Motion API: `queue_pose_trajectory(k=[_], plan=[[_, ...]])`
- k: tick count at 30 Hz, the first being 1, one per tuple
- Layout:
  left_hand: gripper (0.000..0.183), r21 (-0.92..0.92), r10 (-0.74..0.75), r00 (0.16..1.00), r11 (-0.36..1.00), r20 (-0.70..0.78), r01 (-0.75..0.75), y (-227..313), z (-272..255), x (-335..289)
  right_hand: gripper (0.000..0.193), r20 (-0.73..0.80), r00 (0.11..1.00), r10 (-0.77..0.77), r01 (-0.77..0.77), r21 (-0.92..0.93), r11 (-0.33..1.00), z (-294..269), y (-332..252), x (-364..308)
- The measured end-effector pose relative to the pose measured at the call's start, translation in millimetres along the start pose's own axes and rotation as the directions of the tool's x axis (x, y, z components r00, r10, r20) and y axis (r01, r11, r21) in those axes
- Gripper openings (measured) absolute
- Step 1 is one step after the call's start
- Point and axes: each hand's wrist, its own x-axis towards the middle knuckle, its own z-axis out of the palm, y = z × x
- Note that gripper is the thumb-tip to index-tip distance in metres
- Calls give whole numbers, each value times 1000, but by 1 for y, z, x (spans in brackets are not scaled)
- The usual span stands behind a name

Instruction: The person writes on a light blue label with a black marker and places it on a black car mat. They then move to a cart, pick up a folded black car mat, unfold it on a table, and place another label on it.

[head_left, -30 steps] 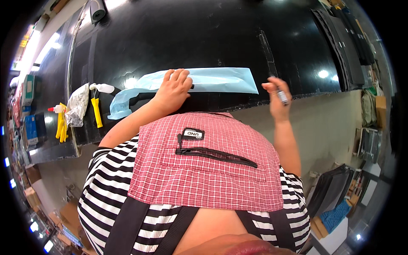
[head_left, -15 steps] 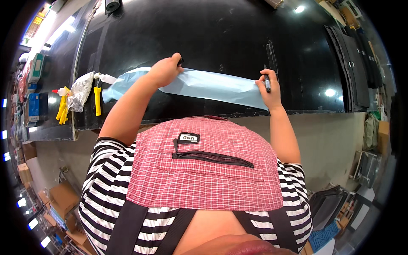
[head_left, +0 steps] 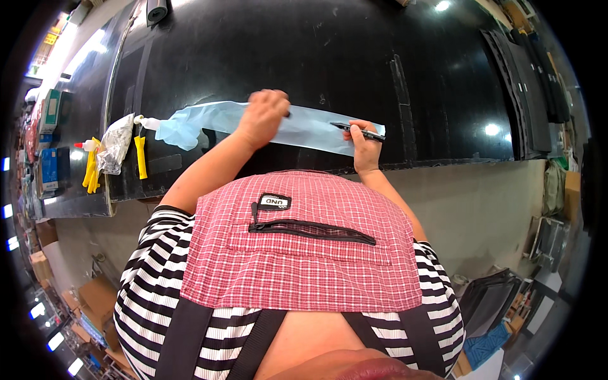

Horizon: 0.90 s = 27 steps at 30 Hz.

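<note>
A long, thin light-blue sheet (head_left: 310,123) lies across the black table, crumpled at its left end and flatter toward the right. My left hand (head_left: 263,117) is curled over the middle of it, fingers closed with a small black piece (head_left: 288,114) poking out. Near the sheet's right end, my right hand (head_left: 365,149) grips a black marker (head_left: 373,135) like a pen. Its tip points left, low over the sheet; whether it touches cannot be made out.
Left of the sheet are a white bottle (head_left: 149,123), a yellow-handled tool (head_left: 140,157), a clear plastic bag (head_left: 117,145) and a red-tipped glue bottle (head_left: 88,146). Dark panels (head_left: 522,95) stack at the right. A dark roll (head_left: 156,11) lies far left. The table's front edge (head_left: 437,166) runs before me.
My right hand has moved left, swinging the marker from upright to nearly level over the sheet. My left hand has shifted right and nearer. The sheet has slid left, its right end now uncovered.
</note>
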Motion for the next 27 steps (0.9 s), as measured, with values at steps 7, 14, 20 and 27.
queue_pose_trajectory(k=[7,14,20,27], plan=[[25,-457,42,958,884,283,96,35,34,-9,13,-144,970,-197,156,-254,955,-1,6,1],[27,-427,0,938,891,346,158,45,39,-16,12,-69,928,-366,294,-465,835,3,-5,-10],[27,-431,6,937,889,349,155,45,40,-15,13,-50,946,-320,250,-516,819,1,3,-9],[26,-426,-1,938,891,347,158,46,41,-17,13,-49,933,-357,265,-579,771,-2,1,-10]])
